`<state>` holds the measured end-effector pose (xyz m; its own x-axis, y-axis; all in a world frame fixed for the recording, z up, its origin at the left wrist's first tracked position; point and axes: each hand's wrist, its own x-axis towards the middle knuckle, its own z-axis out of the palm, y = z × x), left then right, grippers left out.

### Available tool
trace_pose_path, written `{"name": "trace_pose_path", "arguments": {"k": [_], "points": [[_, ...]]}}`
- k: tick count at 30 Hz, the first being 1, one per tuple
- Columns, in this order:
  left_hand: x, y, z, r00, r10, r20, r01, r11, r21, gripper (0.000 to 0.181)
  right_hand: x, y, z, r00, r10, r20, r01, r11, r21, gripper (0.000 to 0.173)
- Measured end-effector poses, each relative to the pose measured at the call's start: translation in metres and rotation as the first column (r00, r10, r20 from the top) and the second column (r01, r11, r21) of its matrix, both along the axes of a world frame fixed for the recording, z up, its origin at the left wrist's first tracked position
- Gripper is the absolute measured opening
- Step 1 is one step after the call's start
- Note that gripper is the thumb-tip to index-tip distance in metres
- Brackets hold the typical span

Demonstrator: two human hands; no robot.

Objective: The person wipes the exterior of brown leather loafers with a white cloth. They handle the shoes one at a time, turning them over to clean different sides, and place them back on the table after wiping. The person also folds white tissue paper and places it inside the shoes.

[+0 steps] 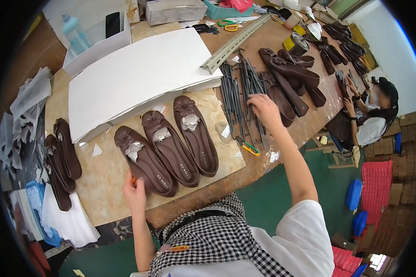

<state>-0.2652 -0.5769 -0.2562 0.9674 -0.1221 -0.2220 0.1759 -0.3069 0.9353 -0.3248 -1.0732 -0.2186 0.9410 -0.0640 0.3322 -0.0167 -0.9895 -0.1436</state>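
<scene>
My left hand (pixel 134 194) is at the outer side of the leftmost of three brown flat shoes (pixel 152 169). A small orange object (pixel 133 180) shows between its thumb and fingers; the rest of it is hidden. Each of the three shoes has a flower on the toe and crumpled white paper (pixel 190 122) inside. They lie side by side, toes pointing away from me. My right hand (pixel 266 110) reaches over bundled thin dark rods (pixel 233 100), fingers bent down at a second bundle (pixel 250 79). Whether the fingertips grip a rod cannot be made out.
A stack of white sheets (pixel 138 76) lies behind the shoes, a perforated metal angle bar (pixel 239 41) touching its corner. More brown shoes are piled (pixel 294 83) at right and stand (pixel 64 155) at left. Small snips (pixel 250 149) lie near the edge. A person (pixel 371 114) works at right.
</scene>
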Motion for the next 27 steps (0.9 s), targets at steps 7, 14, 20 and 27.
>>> {"name": "trace_pose_path", "arguments": {"k": [7, 14, 20, 27], "points": [[-0.006, -0.015, 0.052, 0.782, -0.372, -0.500, -0.369, 0.370, -0.853, 0.081, 0.019, 0.036, 0.049, 0.956, -0.155, 0.250, 0.106, 0.975, 0.197, 0.022], [0.005, -0.019, 0.050, 0.924, -0.240, -0.296, -0.073, 0.651, -0.755, 0.103, 0.024, 0.152, 0.095, 0.914, -0.263, 0.308, -0.018, 0.735, 0.678, 0.014], [0.012, -0.020, 0.023, 0.995, 0.059, -0.076, -0.093, 0.795, -0.600, 0.082, 0.036, 0.219, 0.066, 0.990, -0.144, 0.002, 0.094, 0.658, 0.747, 0.020], [0.023, -0.027, 0.049, 0.983, 0.077, 0.166, 0.017, 0.865, -0.501, 0.078, 0.032, 0.295, 0.117, 0.836, 0.485, -0.257, 0.052, 0.397, 0.916, 0.040]]}}
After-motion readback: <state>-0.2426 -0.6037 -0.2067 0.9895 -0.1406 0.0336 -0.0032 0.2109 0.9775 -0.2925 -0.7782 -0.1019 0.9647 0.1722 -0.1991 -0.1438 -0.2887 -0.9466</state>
